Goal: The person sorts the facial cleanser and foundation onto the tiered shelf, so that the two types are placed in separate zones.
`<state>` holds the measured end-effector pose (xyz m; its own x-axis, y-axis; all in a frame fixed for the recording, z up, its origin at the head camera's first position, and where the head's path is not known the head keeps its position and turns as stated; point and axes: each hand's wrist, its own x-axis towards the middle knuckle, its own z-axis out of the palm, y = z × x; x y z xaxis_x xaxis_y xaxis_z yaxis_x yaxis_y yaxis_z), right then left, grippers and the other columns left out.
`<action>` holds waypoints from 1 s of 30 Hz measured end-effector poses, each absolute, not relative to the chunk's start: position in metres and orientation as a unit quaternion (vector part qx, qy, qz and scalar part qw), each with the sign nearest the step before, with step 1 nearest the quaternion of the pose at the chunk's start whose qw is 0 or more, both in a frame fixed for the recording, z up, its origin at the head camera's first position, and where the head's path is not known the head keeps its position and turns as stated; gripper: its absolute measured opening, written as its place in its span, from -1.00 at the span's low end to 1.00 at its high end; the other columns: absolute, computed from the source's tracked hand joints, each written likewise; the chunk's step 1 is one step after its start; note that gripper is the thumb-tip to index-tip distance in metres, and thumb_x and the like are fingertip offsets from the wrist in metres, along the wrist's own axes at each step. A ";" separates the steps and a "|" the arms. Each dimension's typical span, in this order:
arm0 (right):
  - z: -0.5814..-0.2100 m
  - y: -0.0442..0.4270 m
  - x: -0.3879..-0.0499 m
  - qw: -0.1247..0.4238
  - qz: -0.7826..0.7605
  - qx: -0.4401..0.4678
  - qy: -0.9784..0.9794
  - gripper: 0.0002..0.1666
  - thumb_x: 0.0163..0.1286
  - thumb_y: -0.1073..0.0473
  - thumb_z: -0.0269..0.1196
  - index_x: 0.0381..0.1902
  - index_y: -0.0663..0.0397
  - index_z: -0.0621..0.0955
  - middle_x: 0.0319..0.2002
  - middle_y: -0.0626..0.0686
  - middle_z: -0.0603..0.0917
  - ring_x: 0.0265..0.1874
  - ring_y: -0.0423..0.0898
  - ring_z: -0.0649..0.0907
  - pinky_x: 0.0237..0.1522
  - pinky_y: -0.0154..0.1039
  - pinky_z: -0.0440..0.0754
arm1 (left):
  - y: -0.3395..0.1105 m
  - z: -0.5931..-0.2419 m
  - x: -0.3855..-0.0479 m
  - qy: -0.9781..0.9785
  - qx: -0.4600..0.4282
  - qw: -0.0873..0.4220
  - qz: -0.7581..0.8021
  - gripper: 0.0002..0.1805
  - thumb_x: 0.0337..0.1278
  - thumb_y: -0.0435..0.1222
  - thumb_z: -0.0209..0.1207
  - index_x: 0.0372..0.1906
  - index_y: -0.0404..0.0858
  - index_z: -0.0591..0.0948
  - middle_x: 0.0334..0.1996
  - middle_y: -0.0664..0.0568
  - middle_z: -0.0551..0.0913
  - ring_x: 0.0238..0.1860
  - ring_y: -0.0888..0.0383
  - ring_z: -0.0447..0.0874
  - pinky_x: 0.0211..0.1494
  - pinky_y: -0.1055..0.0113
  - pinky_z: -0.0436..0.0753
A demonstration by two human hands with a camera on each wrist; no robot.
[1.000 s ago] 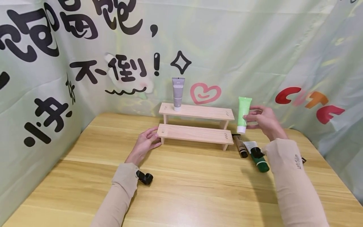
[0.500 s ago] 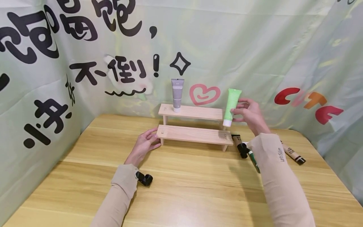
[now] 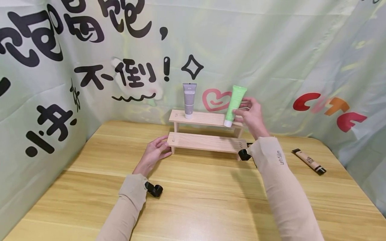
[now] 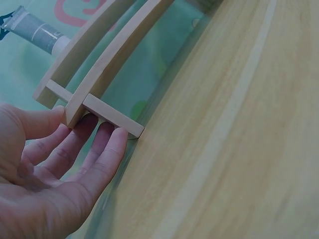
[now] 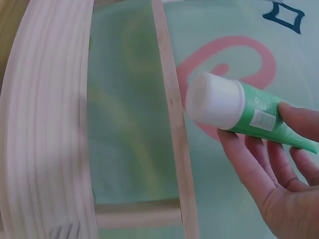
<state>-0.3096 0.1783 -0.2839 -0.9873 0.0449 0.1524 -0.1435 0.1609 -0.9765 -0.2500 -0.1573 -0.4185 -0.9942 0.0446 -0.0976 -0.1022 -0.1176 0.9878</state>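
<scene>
A green squeeze tube (image 3: 235,104) with a white cap is held tilted, cap down, by my right hand (image 3: 252,113), thumb on one side and fingers on the other. In the right wrist view its white cap (image 5: 215,99) is close to the upper shelf's edge (image 5: 172,99); whether they touch I cannot tell. My left hand (image 3: 153,154) holds the left end of the two-tier wooden rack (image 3: 208,142). The left wrist view has its thumb at the board's corner and fingers against the leg (image 4: 113,115). A purple-grey tube (image 3: 189,100) stands cap down on the upper tier's left.
A beige tube with black ends (image 3: 309,161) lies on the wooden table (image 3: 193,201) at the right. The right sleeve (image 3: 272,160) mostly hides something dark beside the rack's right end. A printed cloth (image 3: 271,50) hangs behind.
My right hand has carried the green tube leftward and up, from right of the rack to the upper tier's right part, tilting it. The left hand stays on the rack.
</scene>
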 end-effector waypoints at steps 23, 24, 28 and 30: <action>-0.311 0.115 -0.328 0.252 0.602 0.159 -0.741 -0.40 0.21 0.67 0.26 0.21 0.42 0.41 0.01 0.37 0.57 -0.06 0.15 0.57 0.08 -0.06 0.60 | -0.158 -0.417 -0.249 0.664 -0.029 0.054 0.746 -0.50 0.58 -0.45 -0.07 0.51 -0.34 0.30 0.29 -0.38 0.44 0.21 -0.17 0.51 0.18 0.18 0.69; -0.311 0.114 -0.328 0.251 0.602 0.162 -0.740 -0.41 0.21 0.68 0.26 0.20 0.43 0.41 0.01 0.38 0.57 -0.05 0.17 0.57 0.08 -0.04 0.61 | -0.158 -0.417 -0.249 0.663 -0.029 0.054 0.746 -0.50 0.58 -0.45 -0.07 0.51 -0.34 0.30 0.29 -0.38 0.44 0.21 -0.17 0.51 0.18 0.18 0.69; -0.312 0.113 -0.328 0.242 0.597 0.167 -0.746 -0.44 0.25 0.66 0.26 0.19 0.43 0.41 0.03 0.39 0.55 -0.01 0.21 0.55 0.14 0.03 0.59 | -0.158 -0.419 -0.249 0.664 -0.024 0.054 0.745 -0.50 0.58 -0.45 -0.07 0.51 -0.35 0.29 0.28 -0.37 0.45 0.20 -0.16 0.51 0.18 0.19 0.69; -0.312 0.113 -0.328 0.234 0.598 0.164 -0.749 -0.45 0.27 0.63 0.27 0.19 0.42 0.41 0.04 0.38 0.55 0.00 0.22 0.55 0.17 0.05 0.57 | -0.158 -0.419 -0.249 0.665 -0.024 0.053 0.744 -0.50 0.58 -0.45 -0.07 0.51 -0.34 0.30 0.26 -0.35 0.46 0.18 -0.13 0.53 0.15 0.21 0.70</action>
<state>-0.3276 0.1127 -0.3123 -0.8373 0.0336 0.5457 -0.5246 0.2322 -0.8191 -0.2488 -0.1579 -0.4192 -0.9932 0.0471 -0.1063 -0.1109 -0.1090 0.9878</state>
